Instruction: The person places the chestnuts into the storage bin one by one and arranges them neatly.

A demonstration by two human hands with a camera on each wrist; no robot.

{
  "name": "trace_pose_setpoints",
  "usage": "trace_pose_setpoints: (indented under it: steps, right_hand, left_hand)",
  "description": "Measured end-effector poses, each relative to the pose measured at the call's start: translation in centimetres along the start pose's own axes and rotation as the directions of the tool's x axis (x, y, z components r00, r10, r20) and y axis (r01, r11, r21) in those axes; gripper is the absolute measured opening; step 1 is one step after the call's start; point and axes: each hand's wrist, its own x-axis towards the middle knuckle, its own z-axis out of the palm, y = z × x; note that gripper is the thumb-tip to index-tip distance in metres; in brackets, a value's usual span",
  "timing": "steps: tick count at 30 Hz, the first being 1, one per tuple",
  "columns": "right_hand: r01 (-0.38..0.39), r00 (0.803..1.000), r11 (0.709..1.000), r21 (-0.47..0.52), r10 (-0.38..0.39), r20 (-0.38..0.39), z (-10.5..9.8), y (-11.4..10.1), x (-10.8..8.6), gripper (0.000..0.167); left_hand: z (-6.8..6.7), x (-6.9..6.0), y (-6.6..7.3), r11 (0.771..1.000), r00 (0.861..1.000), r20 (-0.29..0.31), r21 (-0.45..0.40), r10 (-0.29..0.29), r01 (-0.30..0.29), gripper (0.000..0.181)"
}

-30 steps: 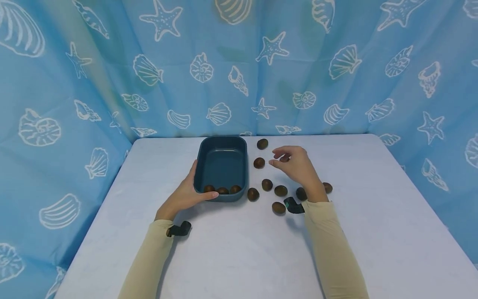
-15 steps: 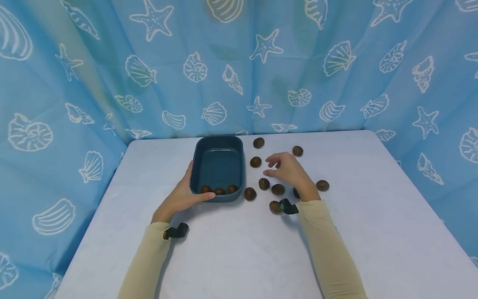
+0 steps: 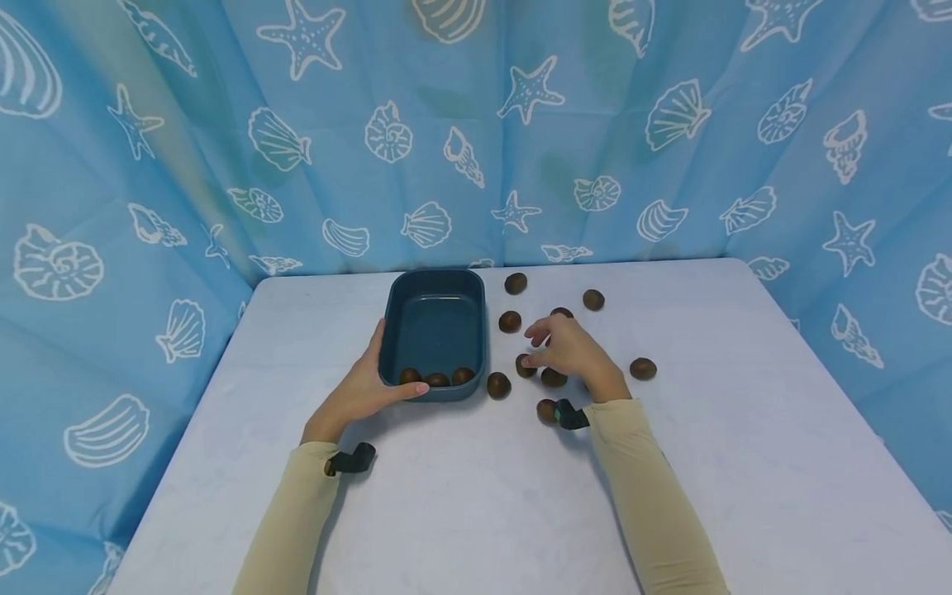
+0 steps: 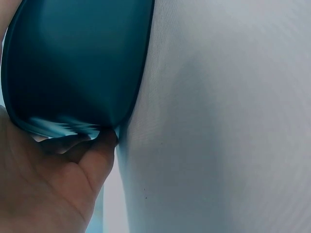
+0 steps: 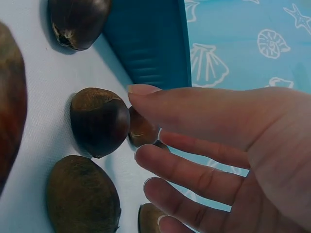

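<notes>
Head: the box (image 3: 439, 330) lies on the worktop (image 3: 446, 512), long axis running near to far; the left hand (image 3: 357, 384) grips its near-left corner. The right hand (image 3: 571, 349) has moved nearer, uncovering a chestnut (image 3: 561, 313). Left wrist: same grip. Right wrist: parted fingers (image 5: 194, 172) beside another chestnut (image 5: 99, 124).

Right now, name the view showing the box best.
The head view: the box appears nearly whole, inside included. Left wrist view crops it at the top; right wrist view shows just part of one side.
</notes>
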Motion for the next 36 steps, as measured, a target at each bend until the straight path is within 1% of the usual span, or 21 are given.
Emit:
trace_pose_setpoints:
  steps: [2,9,12,18,23,29,36]
  right_hand:
    - [-0.018,1.000,1.000,-0.002,0.018,0.009,0.1,0.0,0.0,0.048]
    - [-0.030,0.998,0.999,-0.026,0.031,0.045,0.4,0.0,0.2,0.049]
    - [-0.044,0.998,0.998,-0.033,0.045,0.045,0.6,0.1,0.3,0.049]
    - [-0.071,0.997,0.995,-0.066,0.074,0.039,1.3,0.1,0.4,0.050]
    - [-0.081,0.996,0.991,-0.107,0.084,0.018,1.6,0.0,0.4,0.044]
    - [-0.089,0.996,0.988,-0.126,0.091,0.013,1.7,-0.5,0.3,0.034]
    - [-0.085,0.996,0.988,-0.128,0.088,0.017,1.7,-0.7,0.2,0.033]
  left_hand:
    - [0.0,0.0,-0.1,1.000,1.000,-0.002,-0.003,0.012,-0.012,0.129]
    - [-0.1,-0.1,-0.1,1.000,1.000,0.003,0.008,-0.007,0.007,0.130]
    - [-0.1,-0.2,0.0,1.000,1.000,0.002,0.005,-0.021,0.021,0.129]
    - [-0.2,-0.3,0.1,1.000,1.000,0.006,0.005,-0.022,0.022,0.130]
    - [-0.1,-0.3,0.3,0.999,0.999,0.006,0.013,-0.037,0.037,0.130]
    - [-0.1,-0.2,0.1,0.999,0.999,0.000,0.022,-0.045,0.045,0.130]
    - [0.0,-0.3,0.2,0.998,0.998,0.005,0.027,-0.063,0.063,0.131]
